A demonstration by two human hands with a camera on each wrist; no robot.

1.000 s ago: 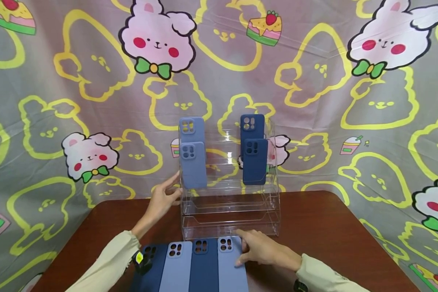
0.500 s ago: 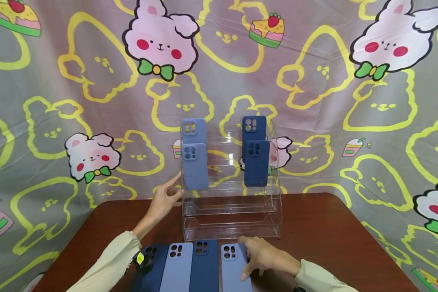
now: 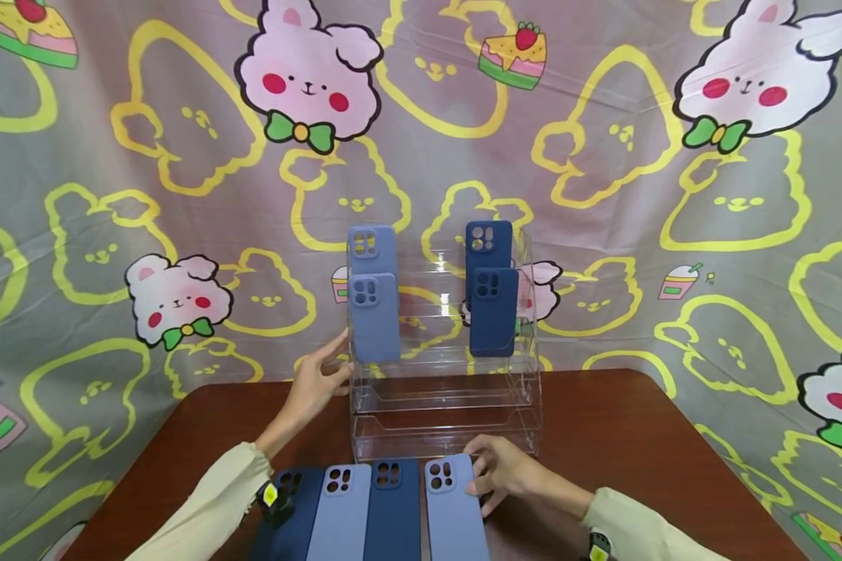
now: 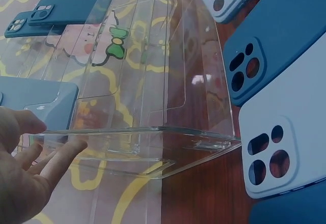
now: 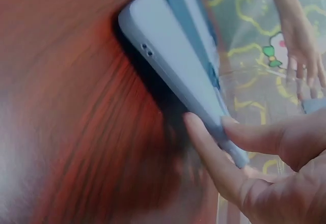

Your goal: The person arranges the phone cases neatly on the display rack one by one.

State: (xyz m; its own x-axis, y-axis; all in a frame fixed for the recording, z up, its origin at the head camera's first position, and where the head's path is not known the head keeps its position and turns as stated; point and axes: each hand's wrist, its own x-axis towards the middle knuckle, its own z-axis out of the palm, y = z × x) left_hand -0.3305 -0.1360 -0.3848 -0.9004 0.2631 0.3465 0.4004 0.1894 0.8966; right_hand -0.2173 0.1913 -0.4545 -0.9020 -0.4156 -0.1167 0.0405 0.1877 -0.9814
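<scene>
My right hand (image 3: 508, 467) pinches a light-blue phone case (image 3: 452, 499) by its right edge, near the camera cutouts. In the right wrist view the thumb and a finger (image 5: 204, 142) meet at one end of that case, which is tilted up off the table. My left hand (image 3: 319, 382) touches the left side of a clear tiered stand (image 3: 445, 401); its fingers (image 4: 63, 163) are fairly straight in the left wrist view. On the stand, two light-blue cases (image 3: 375, 319) stand at the left and two dark-blue cases (image 3: 493, 315) at the right.
Left of the held case, a dark-blue case (image 3: 395, 514), a light-blue case (image 3: 339, 518) and another dark-blue case (image 3: 291, 522) lie side by side on the brown table (image 3: 603, 436). A patterned cloth (image 3: 603, 234) hangs behind the table.
My right hand has drawn the rightmost light-blue case away from its neighbour, to the right, and its near-stand end has risen. The left hand stays at the stand.
</scene>
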